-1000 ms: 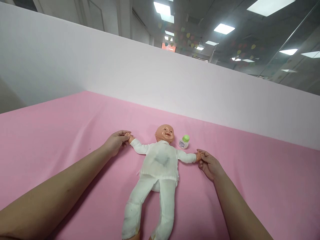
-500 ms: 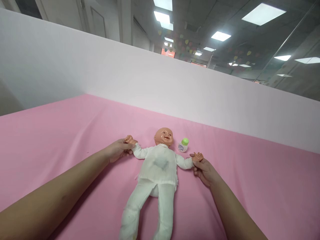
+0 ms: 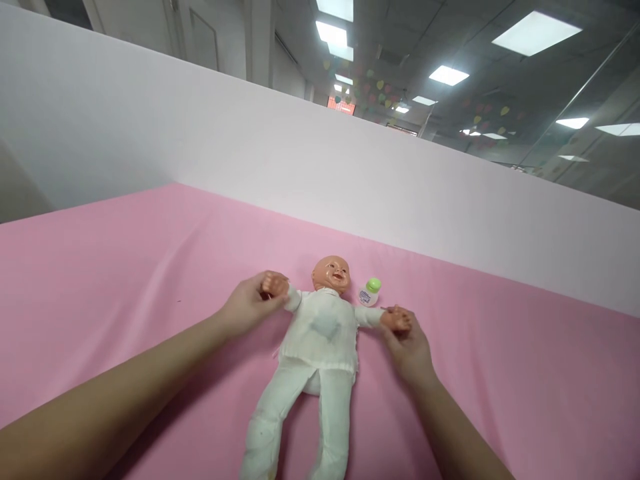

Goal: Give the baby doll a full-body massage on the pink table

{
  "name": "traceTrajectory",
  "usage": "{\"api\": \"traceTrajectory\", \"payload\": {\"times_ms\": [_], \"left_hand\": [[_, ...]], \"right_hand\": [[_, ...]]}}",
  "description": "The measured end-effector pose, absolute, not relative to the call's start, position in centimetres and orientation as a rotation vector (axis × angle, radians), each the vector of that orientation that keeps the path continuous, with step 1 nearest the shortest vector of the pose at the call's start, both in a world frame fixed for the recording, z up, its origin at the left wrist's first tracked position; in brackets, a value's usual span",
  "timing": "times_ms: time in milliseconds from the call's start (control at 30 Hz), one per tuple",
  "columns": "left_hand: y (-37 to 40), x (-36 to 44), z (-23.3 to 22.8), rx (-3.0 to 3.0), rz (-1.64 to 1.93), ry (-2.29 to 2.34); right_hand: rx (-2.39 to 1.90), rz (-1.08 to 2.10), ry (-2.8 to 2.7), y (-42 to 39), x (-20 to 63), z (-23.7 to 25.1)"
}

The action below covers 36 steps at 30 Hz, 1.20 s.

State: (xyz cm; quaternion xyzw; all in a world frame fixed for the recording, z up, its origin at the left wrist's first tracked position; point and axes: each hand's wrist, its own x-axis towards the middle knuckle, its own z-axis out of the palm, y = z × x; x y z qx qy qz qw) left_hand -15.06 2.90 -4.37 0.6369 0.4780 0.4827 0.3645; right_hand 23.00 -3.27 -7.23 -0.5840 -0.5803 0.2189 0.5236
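Observation:
A baby doll (image 3: pixel 320 340) with a white cloth body lies on its back on a pink sheet (image 3: pixel 150 320), its head towards the far wall. My left hand (image 3: pixel 250 303) is closed round the doll's hand and wrist on the left side, thumb in front. On the other side, my right hand (image 3: pixel 411 347) grips the doll's other hand, the fingers partly hidden behind it. Both doll arms are spread outward. A small clear bottle with a green cap (image 3: pixel 370 293) stands beside the doll's head, close to my right hand.
A white padded wall (image 3: pixel 320 167) runs behind the pink surface and turns along its left side. Beyond it are grey doors (image 3: pixel 205 40) and, to the right, a glass pane showing ceiling lights.
Both doll hands are lifted and tipped towards me, the left one also drawn inward. My hands have turned with them. The view has shifted slightly.

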Motion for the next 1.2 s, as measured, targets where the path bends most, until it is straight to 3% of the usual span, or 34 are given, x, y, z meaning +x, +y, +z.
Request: {"api": "traceTrajectory", "payload": {"times_ms": [133,333,533,733,933,1033,1200], "left_hand": [[-0.5,-12.9,-4.7,2.407,0.945,0.980],[-1.3,-11.9,-6.1,2.836,0.778,0.858],[-0.5,-12.8,-5.1,2.580,0.943,0.916],[3.4,-15.1,-5.3,1.619,1.196,1.356],[7.4,-16.9,-7.2,0.901,1.078,1.398],[7.2,-16.7,-7.1,0.965,1.130,1.353],[3.7,-15.1,-5.2,1.550,1.284,1.230]], "right_hand": [[-1.067,0.109,-2.089,-5.6,19.0,-7.3],[-1.036,-0.167,-2.339,-6.2,16.9,-7.3],[-1.076,0.182,-2.064,-4.8,19.2,-7.2],[-1.265,0.778,-1.140,-1.7,23.9,-7.8],[-1.436,1.259,-0.775,0.3,26.4,-8.8],[-1.414,1.212,-0.810,0.2,26.0,-8.7],[-1.329,0.746,-1.232,-2.0,23.1,-7.6]]}}
